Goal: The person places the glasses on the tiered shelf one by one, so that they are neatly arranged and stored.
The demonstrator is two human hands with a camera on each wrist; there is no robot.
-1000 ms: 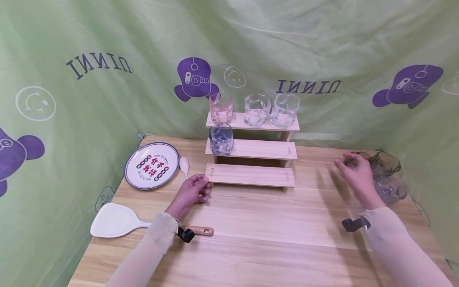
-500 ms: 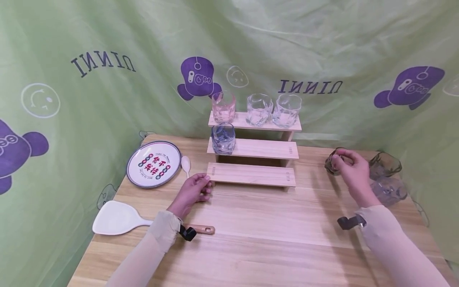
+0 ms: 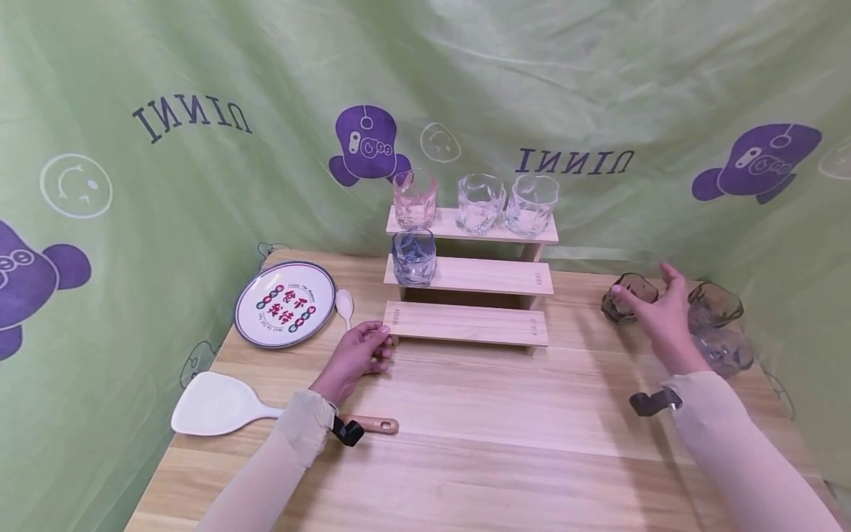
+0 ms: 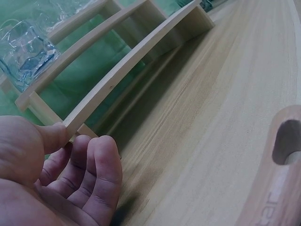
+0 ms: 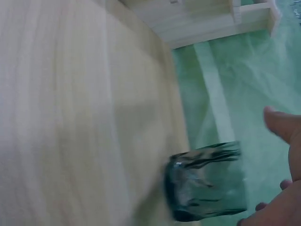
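Observation:
At the front left corner of the three-step wooden rack [image 3: 465,323], my left hand [image 3: 355,362] pinches the lowest board, thumb on its edge and fingers below, as the left wrist view [image 4: 82,165] also shows. My right hand [image 3: 665,325] is spread, thumb and fingers apart, just above and beside a dark smoky glass [image 3: 628,299]. In the right wrist view that glass [image 5: 207,183] stands upright on the table, apart from the thumb [image 5: 280,125]. Another smoky glass [image 3: 714,304] and a greyish clear glass [image 3: 725,351] stand behind the right hand, partly hidden.
The rack's top step bears a pink glass [image 3: 415,201] and two clear glasses [image 3: 480,203]. A blue glass [image 3: 414,257] stands on the middle step's left end. On the left lie a plate [image 3: 286,304], a white spoon [image 3: 344,304] and a white spatula [image 3: 216,405]. A green curtain [image 3: 279,162] surrounds the table.
My right hand has shifted one smoky glass left, away from the other glasses, then spread its fingers off it. The left hand has stayed at the rack's corner.

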